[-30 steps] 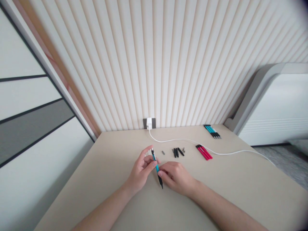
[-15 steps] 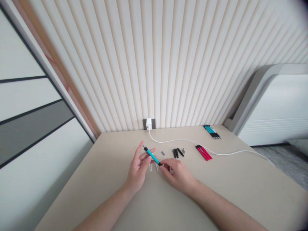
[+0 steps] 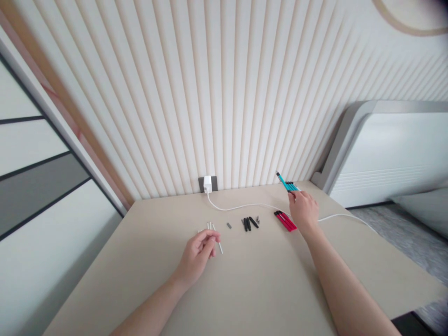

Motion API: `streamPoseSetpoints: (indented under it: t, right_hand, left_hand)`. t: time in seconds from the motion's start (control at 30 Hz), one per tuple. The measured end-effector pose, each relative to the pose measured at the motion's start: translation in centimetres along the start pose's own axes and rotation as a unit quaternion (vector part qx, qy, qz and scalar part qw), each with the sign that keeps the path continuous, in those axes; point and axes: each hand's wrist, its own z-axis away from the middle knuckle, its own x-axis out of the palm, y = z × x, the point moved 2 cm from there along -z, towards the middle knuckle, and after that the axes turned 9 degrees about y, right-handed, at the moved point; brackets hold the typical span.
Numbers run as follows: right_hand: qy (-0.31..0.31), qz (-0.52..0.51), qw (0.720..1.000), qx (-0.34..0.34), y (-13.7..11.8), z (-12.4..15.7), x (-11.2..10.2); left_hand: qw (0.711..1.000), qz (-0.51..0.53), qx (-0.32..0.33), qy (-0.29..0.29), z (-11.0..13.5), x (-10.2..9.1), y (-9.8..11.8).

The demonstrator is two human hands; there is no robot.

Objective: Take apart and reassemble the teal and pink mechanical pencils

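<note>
The right hand's fingers grip one blue pen over the bench's far right, long axis slanting, free end pointing leftward toward the wall. The left hand's curl by at least three white rods; grip unclear. Three black grips lie between.

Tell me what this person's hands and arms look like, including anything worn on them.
The left hand and right hand are ungloved. Both forearms are bare to the picture's edge, without visible sleeves, watch, bracelet or markings. Rings can't be ruled out.
</note>
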Motion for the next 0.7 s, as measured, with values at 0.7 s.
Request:
streamPoseSetpoints:
  t: [0.7]
  right_hand:
    - [-0.123, 0.078, 0.985, 0.091, 4.5, -0.8, 3.7]
  left_hand:
    - [0.999, -0.006, -0.014, -0.031, 0.2, 0.6, 0.4]
